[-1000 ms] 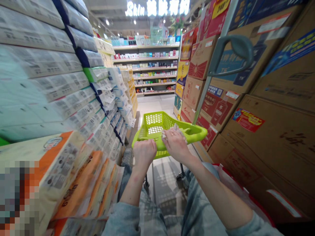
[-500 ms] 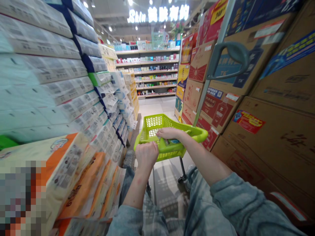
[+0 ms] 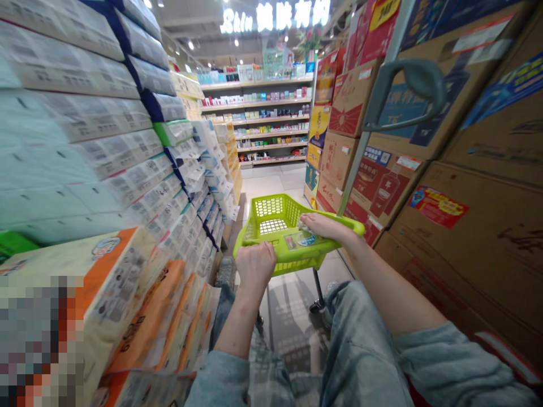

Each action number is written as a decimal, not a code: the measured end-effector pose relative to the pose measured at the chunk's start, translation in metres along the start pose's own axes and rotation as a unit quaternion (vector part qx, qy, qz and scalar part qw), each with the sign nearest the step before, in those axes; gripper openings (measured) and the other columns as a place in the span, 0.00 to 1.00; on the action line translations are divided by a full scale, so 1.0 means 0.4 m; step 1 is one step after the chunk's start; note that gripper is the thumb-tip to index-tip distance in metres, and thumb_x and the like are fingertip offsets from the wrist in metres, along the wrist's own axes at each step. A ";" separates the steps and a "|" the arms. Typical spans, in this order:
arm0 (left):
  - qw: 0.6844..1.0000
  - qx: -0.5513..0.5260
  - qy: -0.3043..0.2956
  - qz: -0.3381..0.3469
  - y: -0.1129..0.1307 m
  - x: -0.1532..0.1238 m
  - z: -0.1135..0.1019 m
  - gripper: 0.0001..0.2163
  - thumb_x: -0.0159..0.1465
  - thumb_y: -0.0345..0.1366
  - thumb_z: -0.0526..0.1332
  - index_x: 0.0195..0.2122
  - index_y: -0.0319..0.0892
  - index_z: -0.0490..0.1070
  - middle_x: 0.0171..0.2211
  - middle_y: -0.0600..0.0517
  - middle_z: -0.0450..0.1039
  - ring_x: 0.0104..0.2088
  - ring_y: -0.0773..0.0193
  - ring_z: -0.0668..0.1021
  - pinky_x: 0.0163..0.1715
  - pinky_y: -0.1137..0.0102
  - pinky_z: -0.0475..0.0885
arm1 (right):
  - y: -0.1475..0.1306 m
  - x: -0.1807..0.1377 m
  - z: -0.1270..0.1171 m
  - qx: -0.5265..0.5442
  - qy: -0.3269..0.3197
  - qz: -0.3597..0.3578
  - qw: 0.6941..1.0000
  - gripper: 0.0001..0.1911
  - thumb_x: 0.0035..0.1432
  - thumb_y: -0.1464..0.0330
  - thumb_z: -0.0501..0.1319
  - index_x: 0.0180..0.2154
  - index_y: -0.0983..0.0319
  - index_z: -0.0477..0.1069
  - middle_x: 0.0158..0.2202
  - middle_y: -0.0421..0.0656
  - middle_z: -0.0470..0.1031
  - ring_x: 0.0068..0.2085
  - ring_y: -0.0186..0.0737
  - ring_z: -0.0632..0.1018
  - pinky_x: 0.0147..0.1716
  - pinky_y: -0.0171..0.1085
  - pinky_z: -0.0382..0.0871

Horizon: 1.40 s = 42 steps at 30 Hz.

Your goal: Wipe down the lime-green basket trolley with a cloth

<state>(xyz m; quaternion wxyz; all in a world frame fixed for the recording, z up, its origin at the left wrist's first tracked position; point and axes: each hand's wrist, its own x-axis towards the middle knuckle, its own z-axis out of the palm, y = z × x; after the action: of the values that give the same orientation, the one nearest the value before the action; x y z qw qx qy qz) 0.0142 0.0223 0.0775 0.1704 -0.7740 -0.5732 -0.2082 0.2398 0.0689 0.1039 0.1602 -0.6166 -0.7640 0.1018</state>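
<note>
A lime-green shopping basket cart (image 3: pixel 274 206) on dark-wheeled legs stands in front of my knees. My left hand (image 3: pixel 255 264) is closed around the near left edge of its rim. My right hand (image 3: pixel 324 225) lies over the right part of the handle panel, pressing a pale crumpled cloth (image 3: pixel 302 225) whose edge shows under the fingertips; most of it is hidden by the hand. A sticker (image 3: pixel 306 240) with a blue patch is on the panel between the hands. A tall grey pole with a loop handle (image 3: pixel 403 93) rises at the cart's right side.
Stacked tissue packs (image 3: pixel 110 113) wall the left side, with orange-and-cream packs (image 3: pixel 144 322) close to my left arm. Cardboard cartons (image 3: pixel 432 220) are piled along the right. Ahead, the tiled aisle (image 3: pixel 271 180) leads to shelves (image 3: pixel 271 118) of small boxed goods.
My right hand has slid rightward along the handle panel, uncovering the sticker and showing the pale cloth. My left hand keeps its grip on the rim.
</note>
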 end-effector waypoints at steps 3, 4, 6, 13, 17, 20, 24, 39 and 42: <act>1.000 0.006 0.010 0.003 -0.004 0.003 0.004 0.26 0.67 0.37 0.40 0.22 0.38 0.74 0.19 0.45 0.73 0.22 0.60 0.74 0.27 0.65 0.63 | 0.012 -0.055 -0.001 -0.062 0.039 0.048 0.996 0.21 0.66 0.67 0.42 0.35 0.65 0.72 0.38 0.52 0.77 0.40 0.44 0.77 0.39 0.38 0.67; 1.000 0.008 0.013 0.003 -0.005 0.004 0.005 0.26 0.67 0.37 0.40 0.22 0.38 0.74 0.19 0.45 0.72 0.22 0.60 0.74 0.27 0.65 0.63 | 0.011 -0.079 0.000 -0.080 0.059 0.076 0.992 0.20 0.66 0.66 0.42 0.35 0.65 0.71 0.37 0.52 0.77 0.39 0.44 0.77 0.38 0.37 0.67; 1.000 0.013 0.016 -0.003 -0.006 0.005 0.007 0.26 0.67 0.38 0.41 0.22 0.37 0.74 0.19 0.45 0.72 0.22 0.61 0.74 0.28 0.66 0.63 | -0.001 -0.127 0.008 -0.092 0.114 0.134 0.980 0.19 0.66 0.64 0.43 0.38 0.64 0.69 0.34 0.50 0.76 0.36 0.43 0.77 0.35 0.37 0.67; 1.000 0.014 -0.009 -0.006 -0.004 0.009 0.001 0.26 0.66 0.38 0.40 0.22 0.37 0.74 0.19 0.46 0.71 0.22 0.62 0.73 0.28 0.67 0.61 | -0.096 -0.211 0.135 -0.047 0.409 0.054 0.910 0.14 0.65 0.65 0.44 0.41 0.64 0.65 0.45 0.54 0.73 0.51 0.49 0.70 0.51 0.51 0.63; 1.000 0.018 -0.005 -0.004 -0.009 0.006 0.003 0.25 0.66 0.38 0.42 0.23 0.36 0.74 0.19 0.46 0.71 0.22 0.61 0.72 0.28 0.67 0.61 | -0.119 -0.227 0.202 -0.035 0.460 -0.039 0.886 0.10 0.62 0.67 0.52 0.45 0.62 0.63 0.56 0.52 0.66 0.61 0.48 0.61 0.60 0.56 0.52; 1.000 0.019 0.001 0.002 -0.013 0.002 0.008 0.25 0.66 0.38 0.42 0.23 0.36 0.75 0.20 0.45 0.71 0.22 0.61 0.72 0.29 0.66 0.61 | -0.081 -0.243 0.207 -0.043 0.446 -0.075 0.891 0.10 0.60 0.69 0.53 0.45 0.61 0.63 0.57 0.51 0.65 0.62 0.47 0.61 0.60 0.55 0.54; 1.000 0.013 -0.005 0.005 -0.016 -0.003 0.011 0.25 0.66 0.39 0.42 0.23 0.36 0.75 0.20 0.45 0.71 0.23 0.61 0.72 0.29 0.67 0.61 | 0.025 -0.261 0.167 -0.054 0.459 -0.059 0.885 0.12 0.60 0.70 0.51 0.45 0.62 0.64 0.52 0.52 0.70 0.59 0.46 0.65 0.58 0.53 0.57; 1.000 -0.005 0.000 -0.023 -0.008 -0.009 0.010 0.25 0.65 0.40 0.43 0.23 0.35 0.75 0.21 0.44 0.72 0.23 0.60 0.71 0.29 0.66 0.61 | 0.081 -0.158 -0.020 -0.135 0.148 0.201 0.959 0.20 0.60 0.61 0.46 0.32 0.60 0.75 0.28 0.46 0.77 0.33 0.44 0.76 0.31 0.36 0.60; 1.000 -0.003 0.000 -0.026 -0.005 -0.010 0.007 0.25 0.65 0.40 0.42 0.23 0.36 0.75 0.20 0.44 0.71 0.22 0.61 0.71 0.29 0.65 0.61 | 0.090 -0.175 0.036 -0.093 0.295 0.186 0.933 0.20 0.62 0.61 0.44 0.35 0.62 0.73 0.29 0.47 0.75 0.35 0.45 0.75 0.35 0.39 0.63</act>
<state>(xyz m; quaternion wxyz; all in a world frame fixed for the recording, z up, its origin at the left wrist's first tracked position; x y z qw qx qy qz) 0.0114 0.0211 0.0732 0.1625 -0.7595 -0.5925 -0.2138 0.2804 0.0093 0.0694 0.2985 -0.7623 -0.5598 -0.1281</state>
